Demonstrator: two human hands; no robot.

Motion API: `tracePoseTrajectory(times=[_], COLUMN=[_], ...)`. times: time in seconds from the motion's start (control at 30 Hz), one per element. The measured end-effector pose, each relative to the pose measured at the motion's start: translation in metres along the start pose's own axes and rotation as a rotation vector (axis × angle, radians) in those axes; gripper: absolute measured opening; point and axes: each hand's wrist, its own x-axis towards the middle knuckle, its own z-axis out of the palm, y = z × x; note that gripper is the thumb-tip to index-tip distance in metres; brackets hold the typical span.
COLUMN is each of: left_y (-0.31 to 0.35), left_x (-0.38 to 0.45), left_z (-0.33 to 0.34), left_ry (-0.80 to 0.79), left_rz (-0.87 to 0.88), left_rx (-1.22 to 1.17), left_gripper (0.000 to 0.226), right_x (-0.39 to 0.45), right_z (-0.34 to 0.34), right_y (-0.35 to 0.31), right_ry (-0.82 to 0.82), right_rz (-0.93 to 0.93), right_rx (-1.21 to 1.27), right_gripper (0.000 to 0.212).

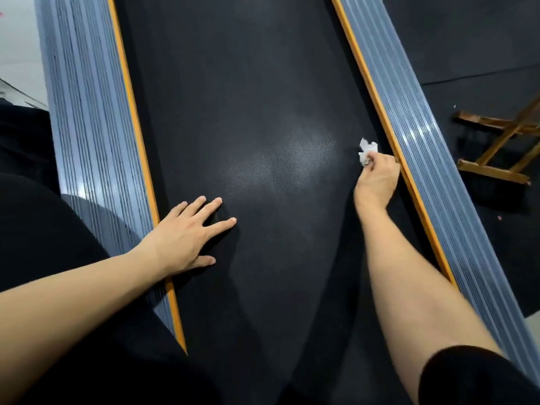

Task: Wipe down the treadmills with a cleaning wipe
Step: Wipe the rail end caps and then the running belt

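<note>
In the head view, the right hand (377, 176) pinches a crumpled white wipe (367, 152) on the treadmill belt (233, 97), close to the belt's right edge beside the orange strip (377, 100). The left hand (190, 235) lies flat near the left edge, fingers spread wide. Wiping seems underway; the grey side rails (87, 112) probably remain. No container is visible.

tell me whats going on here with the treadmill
A person is wiping a treadmill's black textured belt. The right hand pinches a crumpled white wipe near the belt's right edge, beside the orange strip and grey ribbed side rail. The left hand rests flat on the belt, fingers spread.
</note>
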Motion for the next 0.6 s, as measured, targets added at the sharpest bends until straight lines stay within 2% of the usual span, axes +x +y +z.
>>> tracePoseTrajectory(times=[0.03,0.07,0.13,0.2,0.27,0.33,0.4,0.47,0.53,0.6], left_y=[0.000,0.001,0.003,0.005,0.003,0.003,0.003,0.002,0.002,0.002], left_x=[0.001,0.000,0.000,-0.001,-0.002,-0.002,-0.002,-0.002,-0.001,-0.001], left_z=[-0.001,-0.001,-0.001,-0.002,-0.001,-0.002,-0.003,-0.002,-0.002,-0.003], left_ry=[-0.003,-0.009,-0.010,-0.005,-0.013,-0.016,-0.015,-0.015,-0.017,-0.021], left_rz=[0.000,-0.003,-0.006,-0.002,-0.006,-0.006,-0.003,-0.007,-0.011,-0.008], left_rx=[-0.003,-0.006,-0.012,-0.012,0.004,0.005,-0.002,-0.005,-0.003,-0.012], left_gripper=[0.093,0.093,0.093,0.093,0.092,0.091,0.091,0.091,0.091,0.092], right_x=[-0.009,-0.023,-0.068,-0.120,-0.140,-0.112,-0.057,-0.003,0.022,0.019], right_z=[0.002,0.007,0.013,0.009,0.008,0.013,0.021,0.021,0.012,0.009], right_y=[-0.016,-0.037,-0.085,-0.127,-0.141,-0.119,-0.077,-0.030,-0.004,-0.013], right_ry=[0.036,0.052,0.005,-0.189,-0.312,-0.249,-0.106,-0.058,-0.078,-0.065], right_rz=[0.057,0.034,-0.247,-0.588,-0.758,-0.837,-0.739,-0.530,-0.311,-0.102], right_rx=[0.028,0.076,0.235,0.309,0.338,0.300,0.131,-0.096,-0.126,-0.102], right_gripper=[0.029,0.025,0.020,0.026,0.027,0.031,0.022,0.027,0.031,0.032])
